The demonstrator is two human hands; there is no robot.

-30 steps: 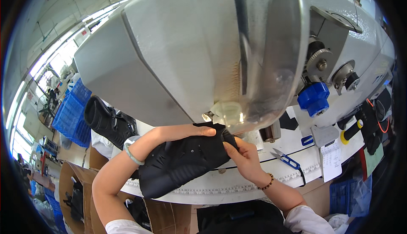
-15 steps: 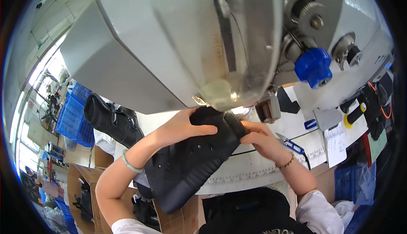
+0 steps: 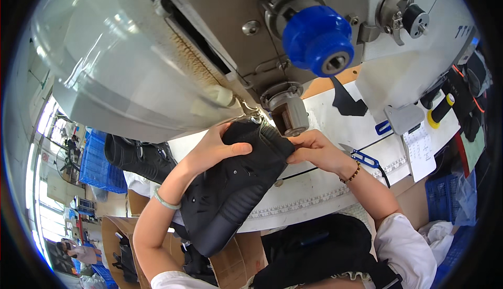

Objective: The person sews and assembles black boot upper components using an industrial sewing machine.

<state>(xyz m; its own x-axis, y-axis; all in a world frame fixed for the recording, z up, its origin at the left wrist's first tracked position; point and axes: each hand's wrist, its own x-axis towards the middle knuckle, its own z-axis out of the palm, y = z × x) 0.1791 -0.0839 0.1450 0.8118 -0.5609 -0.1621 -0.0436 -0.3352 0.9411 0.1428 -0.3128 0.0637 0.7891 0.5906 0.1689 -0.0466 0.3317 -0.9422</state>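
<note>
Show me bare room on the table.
The white table is mostly bare between the boot, right hand and ruler strip; another patch lies between the black scrap and blue snips. It is crowded under the sewing machine, where the left hand also holds the boot, and around the notepad and thread spool.

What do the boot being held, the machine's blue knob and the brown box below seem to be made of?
Boot: probably leather or synthetic leather, black and satin, judging by its soft sheen and ribbed panel.
Blue knob: glossy plastic or coated metal; the bright highlights fit either.
Brown box: apparently cardboard, matte, with thin, plain brown panels.
</note>
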